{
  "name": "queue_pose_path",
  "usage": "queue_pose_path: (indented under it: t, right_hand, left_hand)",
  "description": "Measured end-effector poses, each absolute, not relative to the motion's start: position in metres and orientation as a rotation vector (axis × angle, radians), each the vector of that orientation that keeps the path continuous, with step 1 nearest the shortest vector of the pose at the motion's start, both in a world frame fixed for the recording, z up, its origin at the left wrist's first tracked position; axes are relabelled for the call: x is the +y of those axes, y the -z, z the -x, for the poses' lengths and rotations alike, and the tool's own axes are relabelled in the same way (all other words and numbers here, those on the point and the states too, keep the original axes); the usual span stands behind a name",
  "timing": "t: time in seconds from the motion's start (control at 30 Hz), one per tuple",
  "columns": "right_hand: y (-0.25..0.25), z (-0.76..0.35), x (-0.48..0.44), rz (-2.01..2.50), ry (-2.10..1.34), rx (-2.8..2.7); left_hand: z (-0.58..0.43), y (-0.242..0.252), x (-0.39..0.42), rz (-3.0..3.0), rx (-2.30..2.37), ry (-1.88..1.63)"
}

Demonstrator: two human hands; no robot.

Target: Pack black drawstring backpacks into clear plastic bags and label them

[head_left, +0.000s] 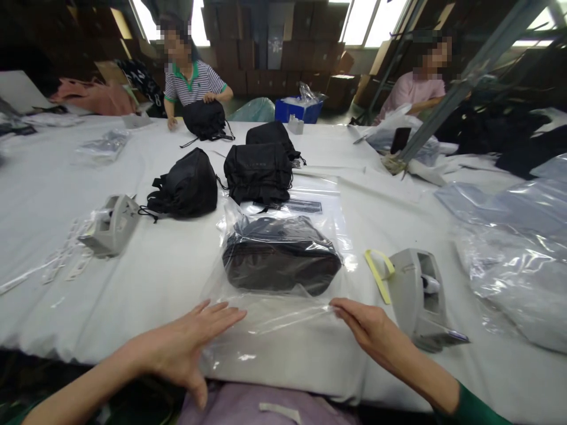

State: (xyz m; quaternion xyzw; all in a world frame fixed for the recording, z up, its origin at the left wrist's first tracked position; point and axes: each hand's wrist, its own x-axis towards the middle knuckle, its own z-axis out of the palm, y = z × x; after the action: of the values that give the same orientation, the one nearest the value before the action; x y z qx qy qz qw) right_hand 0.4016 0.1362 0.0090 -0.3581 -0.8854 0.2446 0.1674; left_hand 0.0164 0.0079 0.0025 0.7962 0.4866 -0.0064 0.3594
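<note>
Plastic [274, 316] crinkles around a rounded black bag [281, 262].

The white-draped counter [168, 277] is occupied by black bags [188, 184], a filled clear bag [283, 257], two tape dispensers [407, 295] and plastic sheets [522, 271].

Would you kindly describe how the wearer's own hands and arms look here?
The left hand and right hand are both bare, with no gloves, rings or watch that I can make out. The right sleeve is plain dark green, leaving the wrist uncovered; only a dark sliver of the left sleeve shows.
</note>
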Motion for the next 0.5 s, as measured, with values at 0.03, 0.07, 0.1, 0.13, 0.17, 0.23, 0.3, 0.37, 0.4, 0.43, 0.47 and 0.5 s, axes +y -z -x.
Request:
queue_pose_path:
  t: [0.03, 0.07, 0.1, 0.13, 0.17, 0.23, 0.3, 0.37, 0.4, 0.43, 0.47, 0.5]
  right_hand:
    - [-0.011, -0.401, 0.14, 1.051, -0.703, -2.502]
    - [-0.011, -0.4, 0.143, 1.075, -0.715, -2.492]
    - [-0.011, -0.399, 0.147, 1.094, -0.725, -2.486]
    - [-0.01, -0.398, 0.15, 1.105, -0.73, -2.48]
    - [-0.009, -0.398, 0.154, 1.107, -0.729, -2.477]
    - [-0.008, -0.4, 0.161, 1.081, -0.735, -2.489]
    - [-0.007, -0.404, 0.167, 1.042, -0.771, -2.499]
    - [-0.007, -0.408, 0.173, 1.042, -0.796, -2.472]
    - [-0.007, -0.409, 0.175, 1.062, -0.785, -2.437]
    - [-0.007, -0.41, 0.178, 1.091, -0.758, -2.39]
    - [-0.006, -0.409, 0.18, 1.124, -0.719, -2.339]
    - [-0.006, -0.408, 0.182, 1.159, -0.672, -2.282]
  left_hand:
    - [-0.013, -0.003, -0.001, -2.124, 1.306, 0.02]
    - [-0.01, -0.001, -0.007, -2.197, 1.366, 0.004]
    - [-0.007, 0.003, -0.012, -2.264, 1.413, -0.035]
    - [-0.004, 0.009, -0.015, -2.318, 1.438, -0.108]
    - [-0.002, 0.015, -0.015, -2.345, 1.439, -0.219]
    - [0.003, 0.027, -0.012, -2.264, 1.404, -0.528]
    - [0.006, 0.035, -0.003, -1.952, 1.482, -0.862]
    - [0.006, 0.04, 0.009, -1.523, 1.605, -1.176]
    - [0.005, 0.041, 0.016, -1.327, 1.627, -1.311]
    - [0.004, 0.042, 0.024, -1.174, 1.611, -1.428]
    - [0.003, 0.043, 0.031, -1.071, 1.565, -1.524]
    - [0.002, 0.044, 0.038, -1.001, 1.523, -1.594]
